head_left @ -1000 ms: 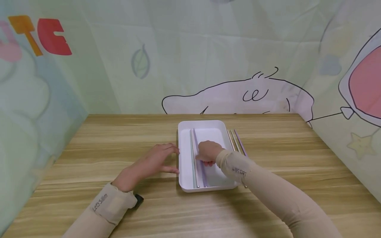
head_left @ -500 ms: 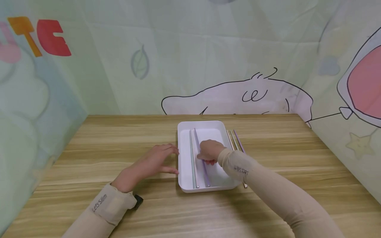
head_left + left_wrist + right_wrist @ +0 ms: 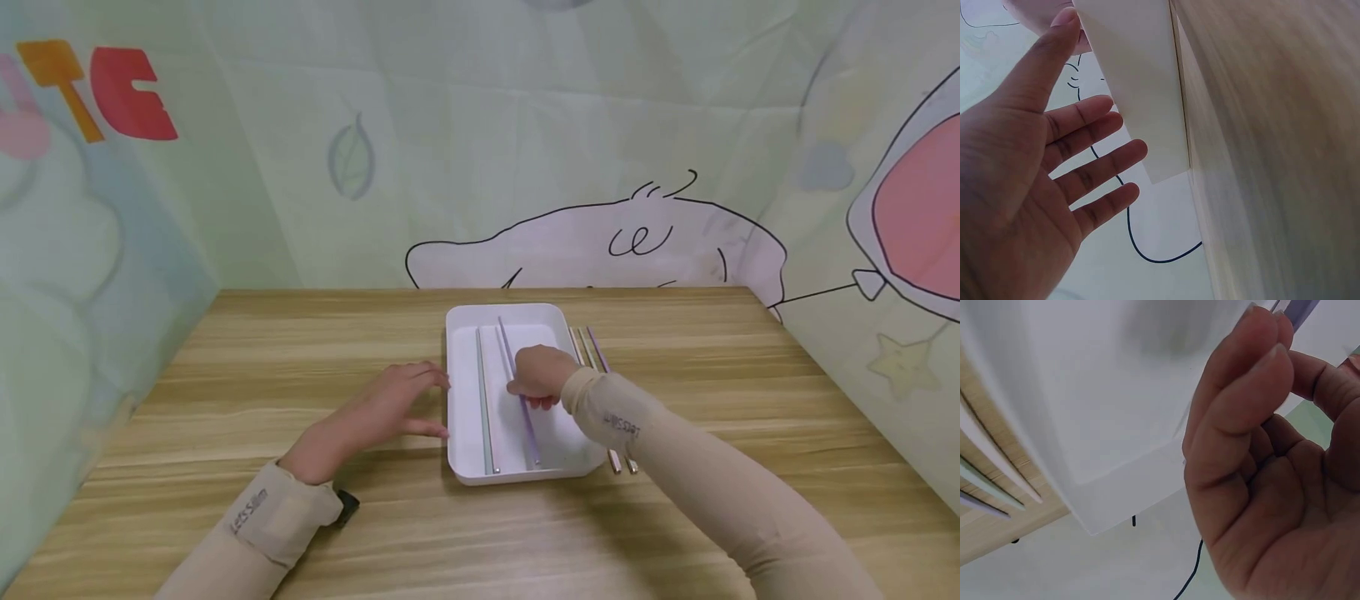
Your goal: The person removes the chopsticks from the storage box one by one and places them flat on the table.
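A white tray (image 3: 467, 417) stands on the wooden table. My right hand (image 3: 543, 372) is over it, thumb and fingertips pinching a purple chopstick (image 3: 531, 433) that slants across its middle. In the right wrist view that purple chopstick (image 3: 1300, 311) shows at the curled fingertips. To its left inside the tray lie a green chopstick (image 3: 483, 396) and a pale pink chopstick (image 3: 492, 433), side by side. My left hand (image 3: 382, 406) is at the tray's left side, fingers spread and relaxed; in the left wrist view its fingertips are against the tray wall (image 3: 1141, 87).
Right of the tray, several chopsticks (image 3: 587, 346) in pink, green and purple lie on the table (image 3: 337, 325), partly hidden by my right forearm. A printed cloth backdrop (image 3: 300, 167) surrounds the table at the back and sides.
My right hand has moved slightly right, taking the purple chopstick away from the green and pink ones. The left hand and tray have stayed in place.
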`<state>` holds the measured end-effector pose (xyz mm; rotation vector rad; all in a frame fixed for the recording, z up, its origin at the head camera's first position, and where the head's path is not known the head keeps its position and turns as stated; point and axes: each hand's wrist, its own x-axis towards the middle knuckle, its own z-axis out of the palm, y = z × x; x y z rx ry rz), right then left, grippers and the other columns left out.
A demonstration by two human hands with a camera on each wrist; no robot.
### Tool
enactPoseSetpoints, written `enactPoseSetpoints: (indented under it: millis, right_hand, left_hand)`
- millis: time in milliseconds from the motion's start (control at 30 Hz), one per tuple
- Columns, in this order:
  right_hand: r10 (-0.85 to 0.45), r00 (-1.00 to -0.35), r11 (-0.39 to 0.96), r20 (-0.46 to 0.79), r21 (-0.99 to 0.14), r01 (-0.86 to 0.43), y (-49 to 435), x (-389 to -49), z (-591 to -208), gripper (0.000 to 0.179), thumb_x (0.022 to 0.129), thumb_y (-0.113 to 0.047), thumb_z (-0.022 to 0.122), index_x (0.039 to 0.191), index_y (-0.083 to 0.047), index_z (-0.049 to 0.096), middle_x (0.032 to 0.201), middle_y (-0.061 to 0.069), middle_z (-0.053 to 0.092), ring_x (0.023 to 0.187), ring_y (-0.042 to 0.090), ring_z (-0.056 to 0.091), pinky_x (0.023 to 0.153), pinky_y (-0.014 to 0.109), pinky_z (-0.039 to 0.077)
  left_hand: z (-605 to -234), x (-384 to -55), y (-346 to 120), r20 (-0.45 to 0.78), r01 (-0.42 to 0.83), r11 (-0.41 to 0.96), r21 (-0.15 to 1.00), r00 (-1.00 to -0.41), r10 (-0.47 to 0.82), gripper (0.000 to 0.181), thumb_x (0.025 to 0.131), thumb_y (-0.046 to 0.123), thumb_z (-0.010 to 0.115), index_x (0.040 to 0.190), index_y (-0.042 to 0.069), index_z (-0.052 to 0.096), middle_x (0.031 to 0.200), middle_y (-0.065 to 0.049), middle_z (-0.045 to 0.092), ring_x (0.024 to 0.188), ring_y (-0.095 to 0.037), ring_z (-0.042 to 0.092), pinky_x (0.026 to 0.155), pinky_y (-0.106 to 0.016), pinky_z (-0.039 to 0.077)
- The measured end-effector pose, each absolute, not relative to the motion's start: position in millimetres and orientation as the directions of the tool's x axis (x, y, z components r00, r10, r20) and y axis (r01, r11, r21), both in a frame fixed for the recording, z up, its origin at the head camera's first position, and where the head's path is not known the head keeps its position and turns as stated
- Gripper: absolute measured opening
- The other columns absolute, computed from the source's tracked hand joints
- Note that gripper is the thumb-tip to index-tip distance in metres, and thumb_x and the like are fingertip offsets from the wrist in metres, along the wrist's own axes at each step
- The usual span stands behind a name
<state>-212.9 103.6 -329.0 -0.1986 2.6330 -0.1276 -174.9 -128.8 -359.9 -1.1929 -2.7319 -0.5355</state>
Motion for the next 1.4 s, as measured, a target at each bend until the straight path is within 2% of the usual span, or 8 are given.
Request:
enactPoseSetpoints:
  millis: [433, 1100, 1400]
  right_hand:
    - [-0.206, -0.877, 0.973, -0.433, -0.183, -0.139, 126.3, -211.3, -323.9, 0.038, 0.094, -0.025, 0.056, 0.058, -0.012, 0.055, 0.052, -0.002, 0.057, 0.042, 0.009, 0.05, 0.039, 0.018, 0.038]
    - [-0.239, -0.876, 0.96, -0.42, -0.237, -0.149, 159.2, -210.8, -313.3, 0.035, 0.093, -0.02, 0.053, 0.059, -0.012, 0.052, 0.052, -0.002, 0.053, 0.042, 0.008, 0.049, 0.04, 0.016, 0.041]
    - [-0.273, -0.87, 0.951, -0.41, -0.253, -0.18, 174.7, -210.6, -312.2, 0.036, 0.093, -0.018, 0.051, 0.058, -0.011, 0.054, 0.051, -0.002, 0.054, 0.043, 0.007, 0.05, 0.042, 0.017, 0.043]
  left_hand:
    - [-360.8, -177.6, -127.8, 0.234, 0.733, 0.629, 0.259, -0.679, 0.696, 0.056, 0.075, 0.041, 0.078, 0.113, 0.004, 0.062, 0.122, -0.011, 0.064, 0.115, -0.028, 0.06, 0.099, -0.046, 0.05]
    - [-363.1, -179.5, -130.4, 0.231, 0.724, 0.63, 0.282, -0.689, 0.687, 0.056, 0.075, 0.041, 0.078, 0.114, 0.004, 0.061, 0.123, -0.011, 0.064, 0.117, -0.029, 0.059, 0.101, -0.048, 0.048]
    - [-362.3, -177.8, -130.6, 0.241, 0.738, 0.616, 0.274, -0.673, 0.699, 0.057, 0.075, 0.041, 0.078, 0.114, 0.003, 0.062, 0.122, -0.011, 0.064, 0.115, -0.029, 0.06, 0.099, -0.048, 0.049]
